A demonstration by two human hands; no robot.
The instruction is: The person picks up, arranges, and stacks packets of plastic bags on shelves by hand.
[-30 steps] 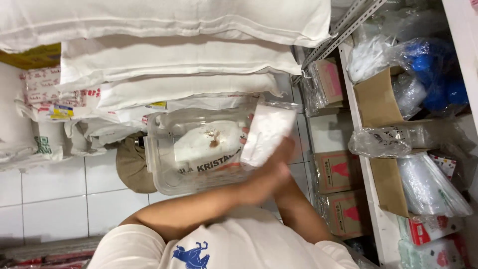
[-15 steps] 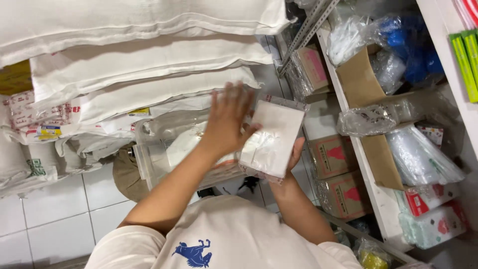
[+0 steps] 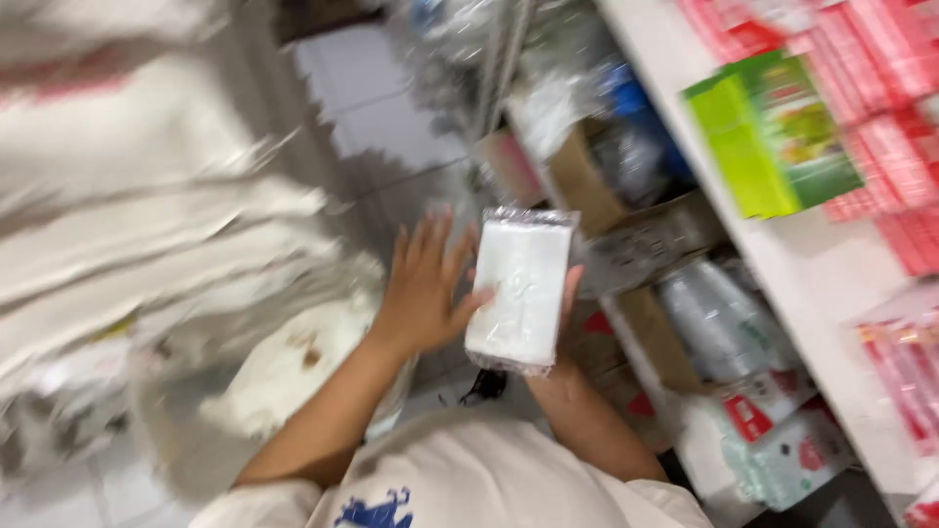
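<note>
White sacks (image 3: 147, 225), big and cloth-like, fill the left side of the view in a blurred stack, lying flat one on another as heavy goods do when piled. On the right runs a white shelf unit (image 3: 822, 284), its boards crossing the picture at a slant because the head camera is tilted. Red packets (image 3: 880, 68) stand in rows at the far right of the shelf, and a green box (image 3: 773, 132) sits just beside them at the shelf's edge. Lower down, brown cardboard boxes (image 3: 587, 191) hold clear plastic bags (image 3: 714, 323), open-topped so that the goods can be pulled out. Pale floor tiles (image 3: 381, 88) show between the sacks and the shelf.

Near the bottom edge is the person's white shirt (image 3: 469, 484), with a blue print on its front. Both forearms reach up from it toward the middle of the view.

Between the hands is a flat white packet (image 3: 521, 288) in clear wrap, held upright with its broad face toward the camera, seemingly so that it can be looked at. The right hand (image 3: 565, 303) is mostly hidden behind the packet; its fingers curl round the right edge and grip it from the back, carrying it. The left hand (image 3: 423, 288) is spread wide, fingers apart, the thumb touching the packet's left edge and steadying it. The packet hangs in the air, apart from the shelf and the sacks.
</note>
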